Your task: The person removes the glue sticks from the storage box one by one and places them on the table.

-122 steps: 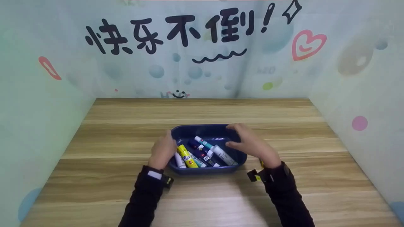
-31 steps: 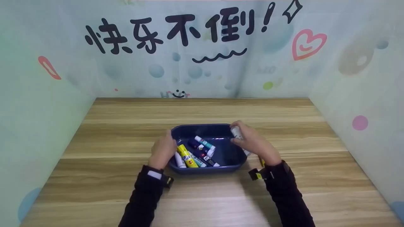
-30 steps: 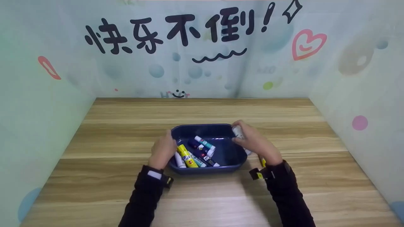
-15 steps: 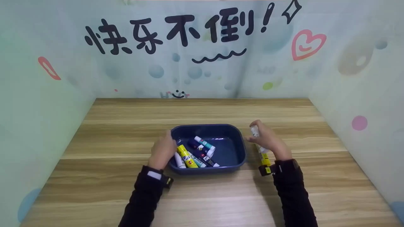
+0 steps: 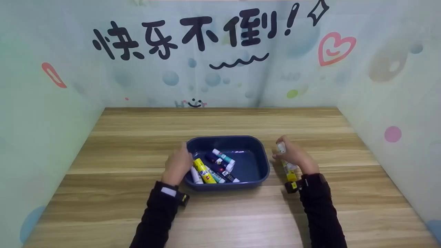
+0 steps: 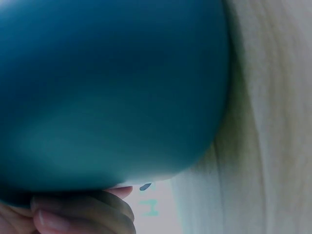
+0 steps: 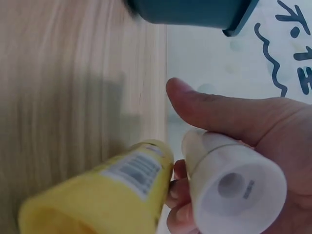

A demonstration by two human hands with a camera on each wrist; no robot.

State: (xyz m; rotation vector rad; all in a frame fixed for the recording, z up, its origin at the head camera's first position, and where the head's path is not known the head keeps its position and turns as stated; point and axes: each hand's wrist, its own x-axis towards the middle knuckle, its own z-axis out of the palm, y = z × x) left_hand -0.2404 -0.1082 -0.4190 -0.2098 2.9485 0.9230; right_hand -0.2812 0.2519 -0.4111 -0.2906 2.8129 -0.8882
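Observation:
A dark blue plastic bin stands mid-table. My left hand grips its left rim; in the left wrist view, curled fingers show under the bin's edge. Right of the bin, my right hand holds a white glue stick between thumb and fingers. Close beside it is a yellow glue stick, partly hidden by the hand and wrist. In the right wrist view the white glue stick shows its round hollow end, next to the yellow one. Whether the white stick touches the table, I cannot tell.
Inside the bin, toward its left, lie a yellow glue stick, a dark blue one, a teal-and-white one and several others. Printed walls enclose the wooden table at the back and sides.
The white glue stick lay in the bin's right side; my right hand took it, lifted it over the right rim and brought it down beside the yellow stick. My left hand stayed on the rim.

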